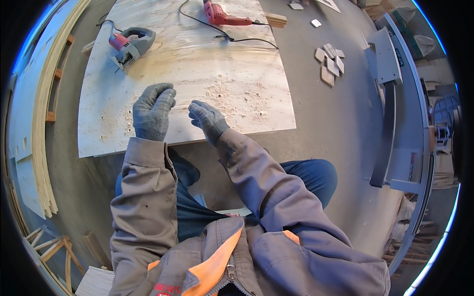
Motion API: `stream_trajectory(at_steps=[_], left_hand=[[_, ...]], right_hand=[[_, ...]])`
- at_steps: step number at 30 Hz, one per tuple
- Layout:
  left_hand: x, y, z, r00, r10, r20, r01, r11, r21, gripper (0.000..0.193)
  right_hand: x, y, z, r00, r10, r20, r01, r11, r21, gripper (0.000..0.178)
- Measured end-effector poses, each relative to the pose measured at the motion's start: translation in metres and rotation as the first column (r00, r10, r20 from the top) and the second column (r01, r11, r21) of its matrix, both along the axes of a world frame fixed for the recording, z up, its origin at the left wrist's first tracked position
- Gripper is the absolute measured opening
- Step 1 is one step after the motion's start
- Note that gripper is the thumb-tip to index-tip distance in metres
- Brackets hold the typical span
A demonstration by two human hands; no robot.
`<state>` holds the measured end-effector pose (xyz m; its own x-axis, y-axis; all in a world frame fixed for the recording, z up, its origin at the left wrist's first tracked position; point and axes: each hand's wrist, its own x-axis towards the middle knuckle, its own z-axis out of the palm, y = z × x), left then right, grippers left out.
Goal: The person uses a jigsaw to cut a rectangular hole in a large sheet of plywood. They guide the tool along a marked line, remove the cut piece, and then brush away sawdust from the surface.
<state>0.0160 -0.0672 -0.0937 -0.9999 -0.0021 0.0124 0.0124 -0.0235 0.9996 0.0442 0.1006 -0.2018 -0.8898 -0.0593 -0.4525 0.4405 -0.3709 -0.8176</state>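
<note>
My left hand, in a grey knit glove, is held over the near part of a pale plywood sheet. Its fingers are curled in and the thumb is pressed against them. Just to its right is my right hand, gloved alike, above the sheet's near edge with bent fingers close together. The two hands are apart. Whatever may be inside either hand is hidden or too small to make out. Sawdust and small drilled holes mark the wood around them. A jigsaw with a red and grey body rests farther off at the left.
A red corded power tool lies at the sheet's far side, its black cord looping across the wood. Small wooden pieces are heaped on the grey floor at the right. Stacked boards line the left; a metal-framed machine stands right.
</note>
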Motion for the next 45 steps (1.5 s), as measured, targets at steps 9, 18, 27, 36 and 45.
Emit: stream_trajectory(at_steps=[9,18,27,36,45], left_hand=[[-0.003,-0.002,0.000,0.997,-0.025,0.078,0.019,0.996,0.086,0.018],[0.005,-0.015,0.001,0.998,-0.047,0.038,0.047,0.999,-0.002,0.020],[0.001,0.004,-0.001,0.988,-0.146,0.047,0.151,0.981,-0.123,0.020],[0.000,0.003,0.000,0.983,-0.166,0.074,0.177,0.966,-0.191,0.018],[-0.001,0.001,0.001,0.973,-0.227,0.033,0.229,0.949,-0.217,0.018]], right_hand=[[-0.056,0.028,-0.050,0.999,0.015,-0.047,-0.009,0.991,0.130,0.016],[-0.069,0.295,-0.039,0.805,-0.549,-0.225,0.552,0.551,0.626,0.019],[-0.060,0.067,-0.016,0.940,-0.325,-0.105,0.330,0.944,0.033,0.058],[-0.052,0.123,-0.040,0.938,-0.347,0.012,0.341,0.928,0.150,0.056],[-0.016,0.280,-0.005,0.957,-0.227,-0.182,0.226,0.188,0.956,0.070]])
